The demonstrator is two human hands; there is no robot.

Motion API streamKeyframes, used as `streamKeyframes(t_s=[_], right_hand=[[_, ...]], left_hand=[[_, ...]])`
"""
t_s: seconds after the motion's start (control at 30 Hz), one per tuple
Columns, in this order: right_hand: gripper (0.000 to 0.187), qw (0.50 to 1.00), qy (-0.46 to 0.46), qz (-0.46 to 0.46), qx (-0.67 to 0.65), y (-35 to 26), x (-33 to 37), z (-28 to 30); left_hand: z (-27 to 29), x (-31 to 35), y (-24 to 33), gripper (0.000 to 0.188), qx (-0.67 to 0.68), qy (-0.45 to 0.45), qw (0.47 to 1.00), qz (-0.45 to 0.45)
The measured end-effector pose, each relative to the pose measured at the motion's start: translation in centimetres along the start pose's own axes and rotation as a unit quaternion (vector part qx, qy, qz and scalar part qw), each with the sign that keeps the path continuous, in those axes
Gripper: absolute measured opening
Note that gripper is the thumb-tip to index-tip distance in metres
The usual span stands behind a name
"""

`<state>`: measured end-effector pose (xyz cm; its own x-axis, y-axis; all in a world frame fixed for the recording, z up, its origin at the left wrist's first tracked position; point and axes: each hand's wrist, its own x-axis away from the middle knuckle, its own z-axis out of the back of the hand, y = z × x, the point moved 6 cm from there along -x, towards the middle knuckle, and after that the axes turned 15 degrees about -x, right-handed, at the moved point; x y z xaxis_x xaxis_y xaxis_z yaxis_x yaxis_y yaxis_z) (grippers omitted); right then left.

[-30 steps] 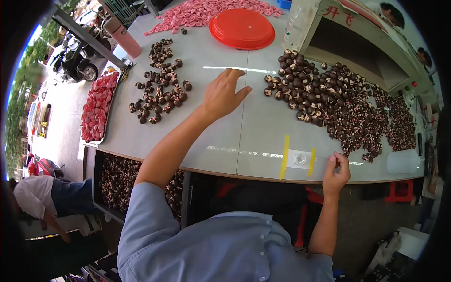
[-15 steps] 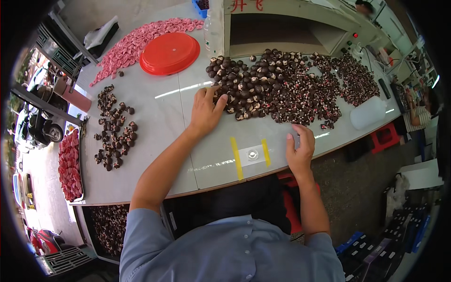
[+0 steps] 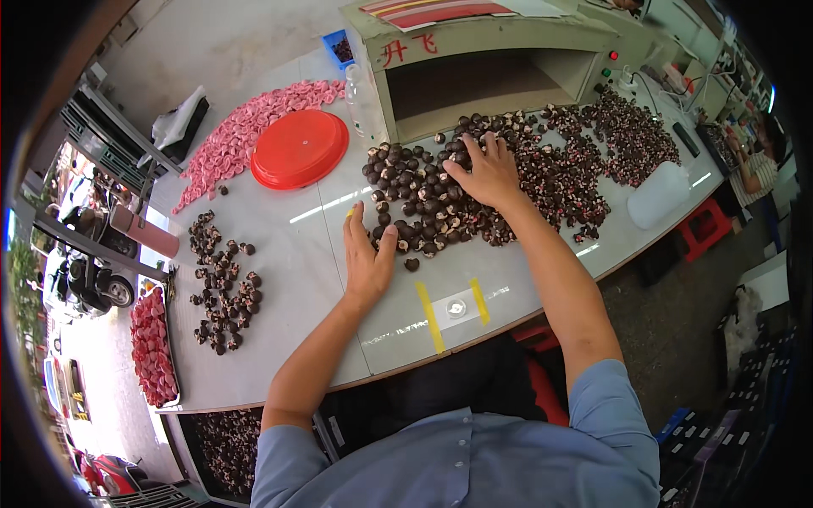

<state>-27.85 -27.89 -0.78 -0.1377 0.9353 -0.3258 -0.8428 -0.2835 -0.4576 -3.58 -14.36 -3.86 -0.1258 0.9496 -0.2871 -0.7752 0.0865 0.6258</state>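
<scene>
A wide pile of small, dark brown, rounded pieces with cream and pink patches (image 3: 423,199) covers the middle of the table; their kind I cannot make out. My right hand (image 3: 491,175) reaches over the pile, fingers spread and resting among the pieces. At the pile's left edge lies my left hand (image 3: 369,264), fingers extended, its thumb beside a few rounded pieces. Neither hand is wrapped round anything. A single dark piece (image 3: 412,264) sits apart at the pile's near edge.
Behind the pile stands a beige box-shaped machine (image 3: 508,46) with a wide opening. A red oval basin (image 3: 299,149) lies near pink pieces (image 3: 254,118). Farther left are a smaller brown heap (image 3: 224,288) and a tray of red pieces (image 3: 152,347). A translucent container (image 3: 659,196) is at right.
My right hand has moved forward from the table's near side onto the pile. My left hand has drawn back slightly toward me. The view has shifted, showing more of the machine.
</scene>
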Motion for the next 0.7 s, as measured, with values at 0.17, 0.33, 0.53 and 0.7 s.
streamKeyframes(t_s=[0.17,0.33,0.53,0.7], right_hand=[[0.079,0.994,-0.080,0.048,-0.054,-3.3,-0.1,-3.4],[0.064,0.989,-0.077,0.110,-0.057,-8.6,2.7,-4.5],[0.056,0.982,-0.049,0.167,-0.074,-11.0,5.0,-5.7],[0.046,0.951,-0.092,0.263,-0.135,-11.9,6.3,-5.3]], left_hand=[[0.0,0.0,0.6,0.085,-0.030,-0.008,0.999,-0.019],[-0.3,0.3,0.1,0.112,-0.100,-0.018,0.993,-0.052],[1.0,2.2,-0.2,0.121,-0.067,-0.053,0.993,-0.082],[0.8,2.3,-0.5,0.119,-0.085,-0.038,0.993,-0.075]])
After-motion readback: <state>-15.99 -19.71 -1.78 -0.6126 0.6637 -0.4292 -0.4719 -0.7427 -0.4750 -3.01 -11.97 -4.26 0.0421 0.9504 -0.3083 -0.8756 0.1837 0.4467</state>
